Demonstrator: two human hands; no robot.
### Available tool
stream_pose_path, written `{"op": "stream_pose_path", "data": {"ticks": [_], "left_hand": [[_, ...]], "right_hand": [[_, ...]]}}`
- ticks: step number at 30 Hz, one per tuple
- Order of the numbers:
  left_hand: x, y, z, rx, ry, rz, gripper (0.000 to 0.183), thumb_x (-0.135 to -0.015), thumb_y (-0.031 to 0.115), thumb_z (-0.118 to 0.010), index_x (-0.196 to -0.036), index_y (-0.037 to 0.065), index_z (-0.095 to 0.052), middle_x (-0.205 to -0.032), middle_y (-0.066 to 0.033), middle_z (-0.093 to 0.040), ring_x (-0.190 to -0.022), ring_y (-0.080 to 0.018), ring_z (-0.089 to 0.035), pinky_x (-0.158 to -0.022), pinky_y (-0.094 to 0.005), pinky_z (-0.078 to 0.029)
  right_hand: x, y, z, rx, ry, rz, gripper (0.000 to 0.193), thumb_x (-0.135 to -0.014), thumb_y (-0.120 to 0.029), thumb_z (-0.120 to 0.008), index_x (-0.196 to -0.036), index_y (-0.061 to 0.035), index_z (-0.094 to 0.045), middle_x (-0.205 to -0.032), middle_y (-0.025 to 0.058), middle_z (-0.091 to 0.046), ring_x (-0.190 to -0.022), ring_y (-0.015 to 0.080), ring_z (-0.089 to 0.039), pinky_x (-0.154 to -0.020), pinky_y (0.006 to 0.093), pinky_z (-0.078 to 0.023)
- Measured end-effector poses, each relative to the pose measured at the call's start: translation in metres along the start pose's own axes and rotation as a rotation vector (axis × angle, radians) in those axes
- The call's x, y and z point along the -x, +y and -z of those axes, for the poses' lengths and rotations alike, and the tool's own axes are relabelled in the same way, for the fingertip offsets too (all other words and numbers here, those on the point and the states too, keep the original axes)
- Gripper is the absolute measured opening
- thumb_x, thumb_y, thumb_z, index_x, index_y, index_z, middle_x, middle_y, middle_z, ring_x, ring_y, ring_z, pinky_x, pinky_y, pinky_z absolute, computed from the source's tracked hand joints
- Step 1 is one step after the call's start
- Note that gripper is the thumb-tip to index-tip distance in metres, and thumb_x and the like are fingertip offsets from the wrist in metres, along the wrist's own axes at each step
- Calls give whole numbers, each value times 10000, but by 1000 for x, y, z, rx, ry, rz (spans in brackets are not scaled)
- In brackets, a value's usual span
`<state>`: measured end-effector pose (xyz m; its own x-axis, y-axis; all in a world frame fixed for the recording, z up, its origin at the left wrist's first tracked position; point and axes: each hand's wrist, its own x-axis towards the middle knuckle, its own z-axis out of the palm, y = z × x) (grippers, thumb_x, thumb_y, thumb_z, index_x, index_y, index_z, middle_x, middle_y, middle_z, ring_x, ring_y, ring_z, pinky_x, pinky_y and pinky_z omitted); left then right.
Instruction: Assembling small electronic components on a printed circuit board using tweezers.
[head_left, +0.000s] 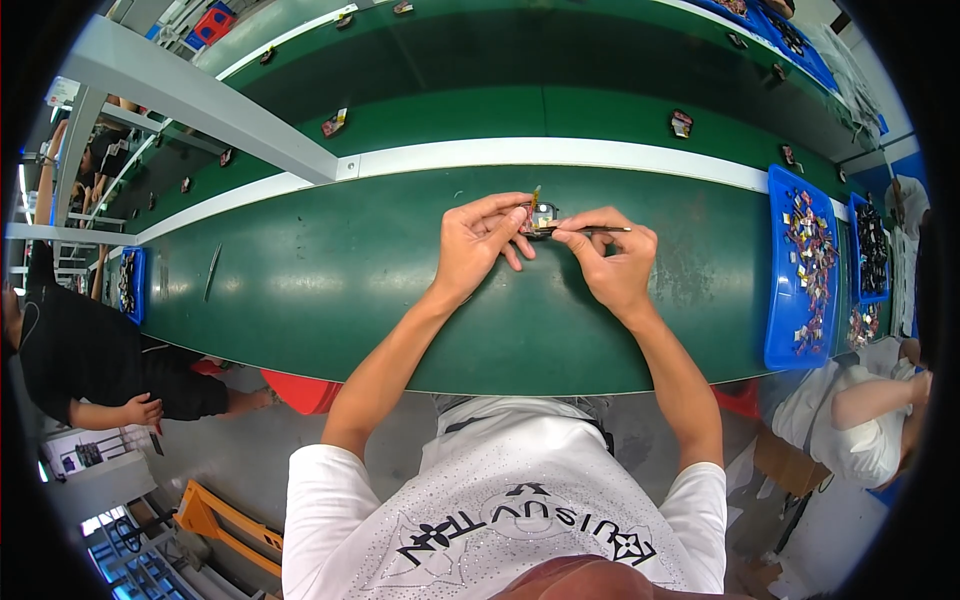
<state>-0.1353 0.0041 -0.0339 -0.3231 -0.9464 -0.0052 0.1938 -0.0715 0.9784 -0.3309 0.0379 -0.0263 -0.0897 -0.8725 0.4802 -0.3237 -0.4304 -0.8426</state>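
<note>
Above the middle of the green table (pixel 330 290), my left hand (pixel 478 240) holds a small black-rimmed electronic assembly (pixel 543 217) between thumb and fingers. A yellowish strip rises from its upper edge, and reddish and pale parts show inside. From the other side, my right hand (pixel 615 262) pinches a thin dark stick-like tool (pixel 605 229). The tool lies nearly level, its tip at the assembly's lower right edge. Whether it is a pair of tweezers or a single rod is too small to tell.
A blue tray (pixel 785 335) of many small coloured parts stands at the right, with a blue bin (pixel 870 250) of black parts beyond. Thin metal tweezers (pixel 213 272) lie at the left. Small assemblies (pixel 681 124) sit on the strip behind the white rail (pixel 550 151). Co-workers sit at both sides.
</note>
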Motion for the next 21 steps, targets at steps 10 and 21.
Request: {"op": "stream_pose_path", "data": {"ticks": [10,21], "left_hand": [[-1,2,0,27,19,7,288,-1002,72,-617,-1215,-120,-636,-941,-174,-717,-658,-197,-701,-510,-269,-564],[0,0,1,8,30,9,302,-993,90,-638,-1202,-127,-639,-932,-179,-721,-639,-203,-697,-502,-266,-558]], "right_hand": [[1,2,-1,33,-3,49,126,-768,-18,-846,-857,-60,-766,-598,-20,-632,-426,34,-371,-426,244,-258],[3,2,0,18,-32,-54,103,-786,-2,-838,-855,-15,-763,-738,13,-697,-486,10,-398,-443,202,-281]]}}
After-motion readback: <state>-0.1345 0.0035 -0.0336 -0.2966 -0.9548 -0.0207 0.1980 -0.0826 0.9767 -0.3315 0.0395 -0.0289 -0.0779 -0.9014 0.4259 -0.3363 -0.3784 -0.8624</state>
